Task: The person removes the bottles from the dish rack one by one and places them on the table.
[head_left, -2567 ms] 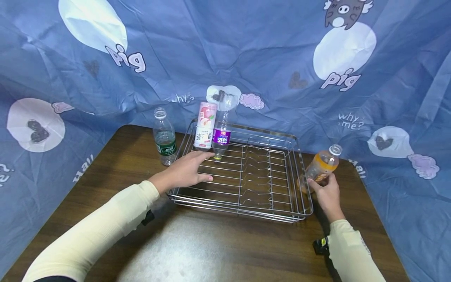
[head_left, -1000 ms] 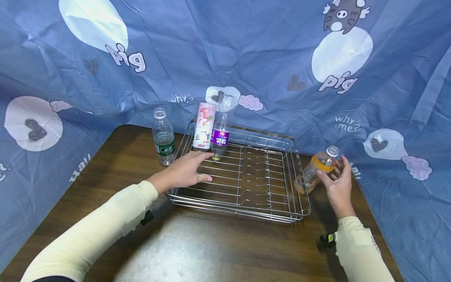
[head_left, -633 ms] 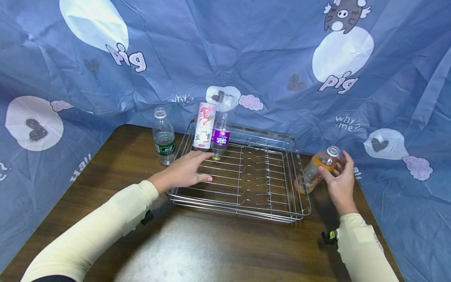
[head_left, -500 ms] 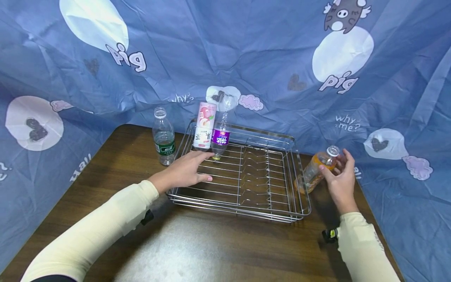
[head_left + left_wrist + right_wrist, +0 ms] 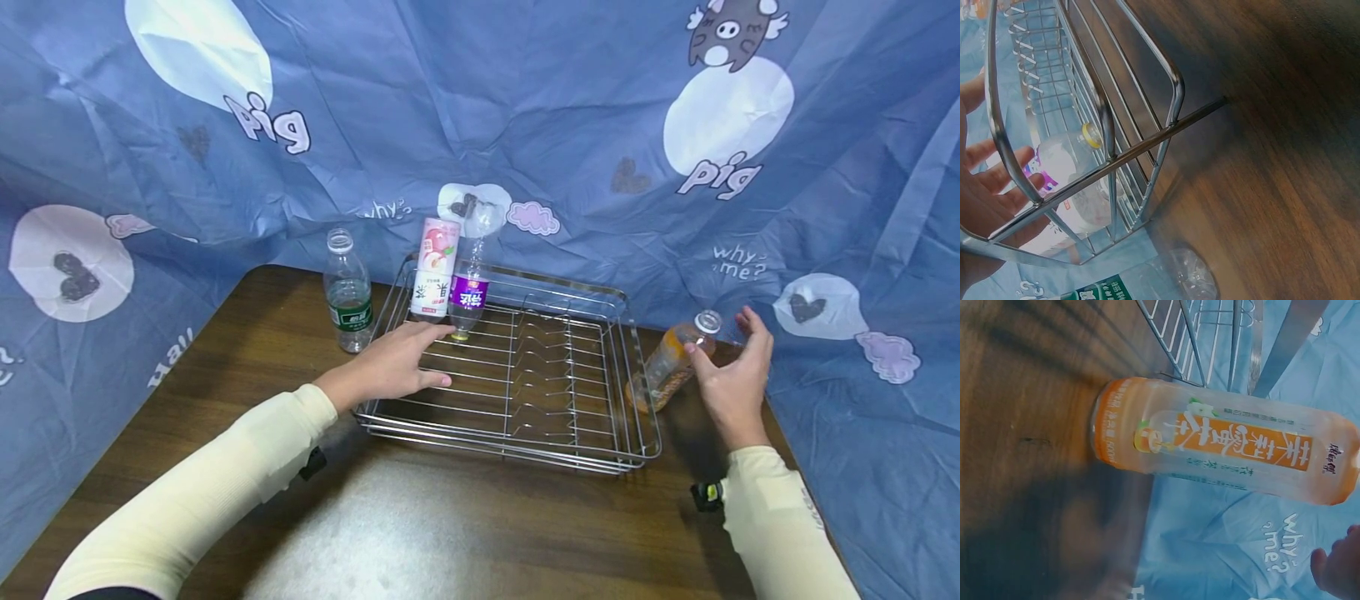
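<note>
An orange-labelled drink bottle with an uncapped neck stands upright beside the right side of the metal dish rack. My right hand is at its outer side with thumb and fingers spread; in the right wrist view, fingertips show apart from the bottle. My left hand reaches over the rack's left rim, fingers extended and holding nothing. Just past those fingers, a purple-labelled clear bottle is upside down in the rack, its yellow cap at the bottom. A pink-and-white peach drink bottle leans beside it, also inverted.
A clear bottle with a green label stands upright on the wooden table, left of the rack. Wire dividers run through the rack's middle. Behind the table hangs a blue printed cloth.
My right hand has let go of the orange-labelled bottle and moved up and right, its fingers spreading. The bottle stays beside the rack. The left hand keeps its place.
</note>
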Demonstrator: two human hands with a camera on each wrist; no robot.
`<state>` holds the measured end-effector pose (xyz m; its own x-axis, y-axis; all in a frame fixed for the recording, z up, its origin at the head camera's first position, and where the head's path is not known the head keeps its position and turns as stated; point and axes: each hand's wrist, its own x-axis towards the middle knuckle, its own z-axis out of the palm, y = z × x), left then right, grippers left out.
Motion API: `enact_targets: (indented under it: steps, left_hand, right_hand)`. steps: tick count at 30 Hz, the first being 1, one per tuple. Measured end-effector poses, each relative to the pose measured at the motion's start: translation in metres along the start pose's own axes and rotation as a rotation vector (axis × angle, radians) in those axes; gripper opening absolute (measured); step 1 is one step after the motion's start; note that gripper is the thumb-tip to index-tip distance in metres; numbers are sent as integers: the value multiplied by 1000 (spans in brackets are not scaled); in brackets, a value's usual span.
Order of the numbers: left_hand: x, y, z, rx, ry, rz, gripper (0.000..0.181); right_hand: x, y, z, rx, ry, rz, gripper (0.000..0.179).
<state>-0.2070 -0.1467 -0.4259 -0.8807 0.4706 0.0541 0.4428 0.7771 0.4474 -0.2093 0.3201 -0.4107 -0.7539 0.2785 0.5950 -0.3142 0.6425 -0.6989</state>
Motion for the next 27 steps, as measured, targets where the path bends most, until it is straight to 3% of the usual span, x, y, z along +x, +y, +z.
enact_targets:
  steps: [7, 27]
  left_hand:
    - [1, -1, 1, 7, 12, 17, 85]
    - [1, 0, 1, 1, 3, 15, 85]
  right_hand:
    - [3, -4, -2, -76, 29, -54, 83]
    - [12, -27, 2, -63, 51, -289, 74]
